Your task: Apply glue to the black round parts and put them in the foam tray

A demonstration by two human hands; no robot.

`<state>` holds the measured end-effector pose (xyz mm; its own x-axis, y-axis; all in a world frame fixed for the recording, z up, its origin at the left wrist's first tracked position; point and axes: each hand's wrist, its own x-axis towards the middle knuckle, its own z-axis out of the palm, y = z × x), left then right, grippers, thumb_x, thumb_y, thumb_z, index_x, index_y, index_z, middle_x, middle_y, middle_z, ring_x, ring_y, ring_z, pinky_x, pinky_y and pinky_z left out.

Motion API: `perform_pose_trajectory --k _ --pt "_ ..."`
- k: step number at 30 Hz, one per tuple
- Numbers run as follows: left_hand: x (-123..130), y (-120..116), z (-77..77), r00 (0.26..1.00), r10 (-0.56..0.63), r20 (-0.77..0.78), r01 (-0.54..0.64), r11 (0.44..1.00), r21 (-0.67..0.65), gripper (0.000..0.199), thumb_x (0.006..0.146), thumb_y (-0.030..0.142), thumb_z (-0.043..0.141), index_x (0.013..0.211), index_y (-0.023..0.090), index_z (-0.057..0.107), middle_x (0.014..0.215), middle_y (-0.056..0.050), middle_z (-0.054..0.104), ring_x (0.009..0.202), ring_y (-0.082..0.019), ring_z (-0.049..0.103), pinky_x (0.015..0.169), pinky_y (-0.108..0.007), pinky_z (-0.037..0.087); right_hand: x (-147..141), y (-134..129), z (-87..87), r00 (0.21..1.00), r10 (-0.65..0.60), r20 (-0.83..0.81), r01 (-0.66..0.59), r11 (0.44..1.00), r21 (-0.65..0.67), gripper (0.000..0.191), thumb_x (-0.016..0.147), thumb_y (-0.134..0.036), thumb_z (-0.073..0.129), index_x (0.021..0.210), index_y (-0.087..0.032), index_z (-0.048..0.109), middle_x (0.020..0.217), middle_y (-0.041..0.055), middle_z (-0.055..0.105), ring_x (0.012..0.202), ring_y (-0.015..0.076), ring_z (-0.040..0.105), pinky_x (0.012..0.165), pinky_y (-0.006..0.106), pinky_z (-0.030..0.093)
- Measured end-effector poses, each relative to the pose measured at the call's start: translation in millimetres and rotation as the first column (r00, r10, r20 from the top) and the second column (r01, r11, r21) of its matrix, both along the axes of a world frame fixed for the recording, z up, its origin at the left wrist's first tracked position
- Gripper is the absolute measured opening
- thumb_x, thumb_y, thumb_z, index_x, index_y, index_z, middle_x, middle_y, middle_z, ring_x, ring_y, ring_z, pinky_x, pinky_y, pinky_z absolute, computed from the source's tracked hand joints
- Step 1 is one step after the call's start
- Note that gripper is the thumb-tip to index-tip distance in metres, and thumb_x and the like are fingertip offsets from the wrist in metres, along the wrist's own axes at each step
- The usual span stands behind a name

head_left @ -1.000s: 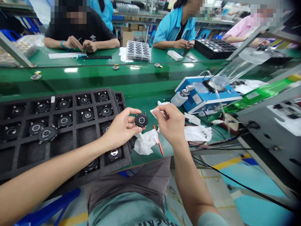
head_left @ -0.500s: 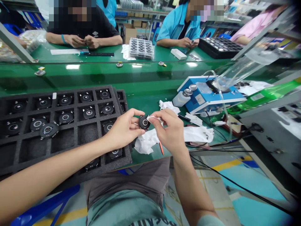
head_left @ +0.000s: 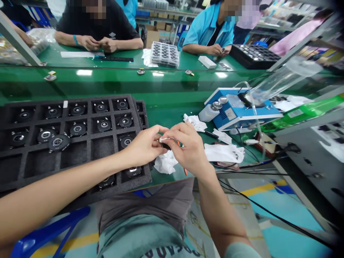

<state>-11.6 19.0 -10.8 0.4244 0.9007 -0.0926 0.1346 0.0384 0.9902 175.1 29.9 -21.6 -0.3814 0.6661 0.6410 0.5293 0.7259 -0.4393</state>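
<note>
My left hand [head_left: 143,146] grips a round black smartwatch body [head_left: 167,144] by its edge, just right of the foam tray. Fingers hide most of the watch. My right hand [head_left: 189,145] pinches a small white wipe [head_left: 163,139] against it. Below the hands lies a crumpled white wipe [head_left: 165,164] on the green bench. In the black foam tray [head_left: 146,176] several similar watch bodies sit in compartments, back sides up. One loose watch body [head_left: 59,142] rests tilted across the dividers.
To the right stand a metal-capped bottle [head_left: 208,113] and a blue machine [head_left: 228,122]. More wipes [head_left: 224,153], cables and a green bottle [head_left: 301,111] lie beyond. Across the bench, two people handle small parts near a clear compartment box [head_left: 165,55] and a black tray [head_left: 252,59].
My right hand has moved slightly left over the watch with the wipe. The watch has tilted, so its round back no longer shows. The view has shifted slightly.
</note>
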Motion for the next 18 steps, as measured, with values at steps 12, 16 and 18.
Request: perform_pose_trajectory --k 12,16,18 --pt "-5 1 1.4 1.000 -0.008 -0.007 0.008 1.000 0.016 0.042 0.078 0.013 0.071 0.118 0.016 0.058 0.088 -0.003 0.073 0.078 -0.019 0.073 0.071 -0.032 0.055 -1 9 7.5 0.997 0.008 0.073 -0.008 1.000 -0.011 0.014 0.097 -0.020 0.063 0.089 -0.023 0.074 0.088 0.0047 0.069 0.086 0.0205 0.056 0.078 0.039 0.046" --pt "-4 1 3.2 1.000 -0.022 0.022 0.022 1.000 0.020 0.038 0.077 0.013 0.072 0.113 0.017 0.060 0.094 -0.005 0.074 0.085 -0.020 0.074 0.075 -0.033 0.057 0 10 8.2 0.988 0.066 0.136 -0.067 0.998 0.004 0.016 0.098 -0.021 0.060 0.091 -0.023 0.075 0.093 0.0051 0.071 0.087 0.0202 0.056 0.078 0.038 0.045" --pt "-3 1 3.6 1.000 -0.010 0.008 0.009 1.000 0.011 0.041 0.077 0.012 0.072 0.116 0.017 0.060 0.089 -0.003 0.073 0.082 -0.020 0.074 0.074 -0.033 0.057 0 11 8.5 0.993 0.042 0.113 -0.044 0.999 0.010 0.015 0.098 -0.022 0.062 0.090 -0.022 0.075 0.090 0.0051 0.070 0.086 0.0205 0.056 0.077 0.038 0.045"
